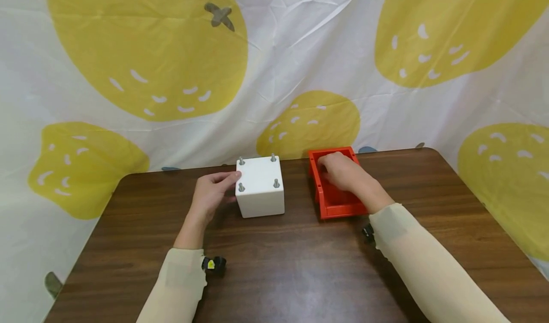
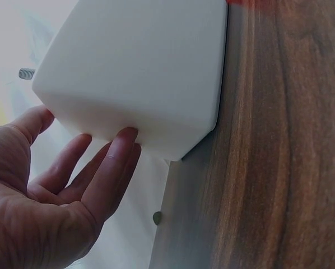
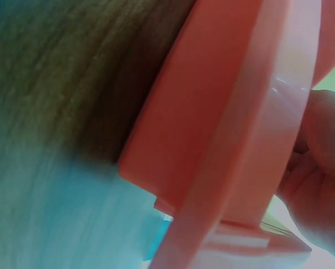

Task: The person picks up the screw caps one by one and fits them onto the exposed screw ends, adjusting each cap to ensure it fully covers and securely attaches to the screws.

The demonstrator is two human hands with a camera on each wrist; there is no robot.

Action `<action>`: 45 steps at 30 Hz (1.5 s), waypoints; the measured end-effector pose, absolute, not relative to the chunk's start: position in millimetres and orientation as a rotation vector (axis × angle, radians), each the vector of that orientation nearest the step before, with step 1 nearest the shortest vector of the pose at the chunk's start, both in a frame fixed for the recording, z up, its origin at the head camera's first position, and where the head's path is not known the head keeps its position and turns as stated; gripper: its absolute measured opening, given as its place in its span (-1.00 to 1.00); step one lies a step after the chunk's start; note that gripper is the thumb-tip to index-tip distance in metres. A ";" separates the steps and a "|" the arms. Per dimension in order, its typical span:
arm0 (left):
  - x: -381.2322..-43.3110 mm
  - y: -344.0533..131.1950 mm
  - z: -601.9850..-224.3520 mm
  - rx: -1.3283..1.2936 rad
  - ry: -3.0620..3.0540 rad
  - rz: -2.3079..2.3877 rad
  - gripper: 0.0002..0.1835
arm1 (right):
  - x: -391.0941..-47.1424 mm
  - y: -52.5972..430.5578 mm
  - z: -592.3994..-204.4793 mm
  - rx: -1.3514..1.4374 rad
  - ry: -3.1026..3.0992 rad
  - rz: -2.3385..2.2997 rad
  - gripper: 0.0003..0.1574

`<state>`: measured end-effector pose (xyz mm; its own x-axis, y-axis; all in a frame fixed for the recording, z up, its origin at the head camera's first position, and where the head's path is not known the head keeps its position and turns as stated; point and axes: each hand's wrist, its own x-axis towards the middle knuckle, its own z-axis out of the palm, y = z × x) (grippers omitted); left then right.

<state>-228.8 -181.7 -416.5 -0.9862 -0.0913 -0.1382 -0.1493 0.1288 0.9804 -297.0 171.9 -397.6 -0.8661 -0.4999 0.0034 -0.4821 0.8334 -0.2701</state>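
A white block (image 1: 259, 182) stands on the table, with threaded metal bolts (image 1: 276, 183) upright at the corners of its top. My left hand (image 1: 209, 192) is at its left side, the thumb by the top edge. In the left wrist view, loosely bent fingers (image 2: 108, 174) rest against the side of the block (image 2: 134, 67), not wrapped round it. To the right, my right hand (image 1: 343, 171) reaches down into a red plastic bin (image 1: 343, 212). Its fingertips are hidden inside; the right wrist view shows mostly the bin's wall (image 3: 212, 112), so anything held there is out of sight.
The dark wooden table (image 1: 274, 266) ends at the back against a white cloth (image 1: 300, 37) printed with yellow fruit. A gap of bare wood separates block and bin. Small black devices (image 1: 214, 265) are strapped at both wrists.
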 end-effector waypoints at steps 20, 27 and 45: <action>-228.9 -182.6 -417.0 -0.246 2.325 2.029 -0.40 | -291.3 180.3 -381.1 -0.905 3.011 -0.589 -0.82; -228.3 -181.7 -416.2 -0.247 2.342 2.013 -0.41 | -287.3 179.1 -375.2 -0.892 3.016 -0.666 -0.83; -228.3 -182.0 -416.6 -0.246 2.339 2.017 -0.39 | -268.8 161.1 -358.8 -0.852 2.879 -1.056 -0.81</action>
<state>-228.3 -182.0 -416.6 -0.9865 -0.0912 -0.1361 -0.1480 0.1401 0.9790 -268.8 161.1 -358.8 -0.8558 -0.4706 0.2149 -0.4980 0.6364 -0.5891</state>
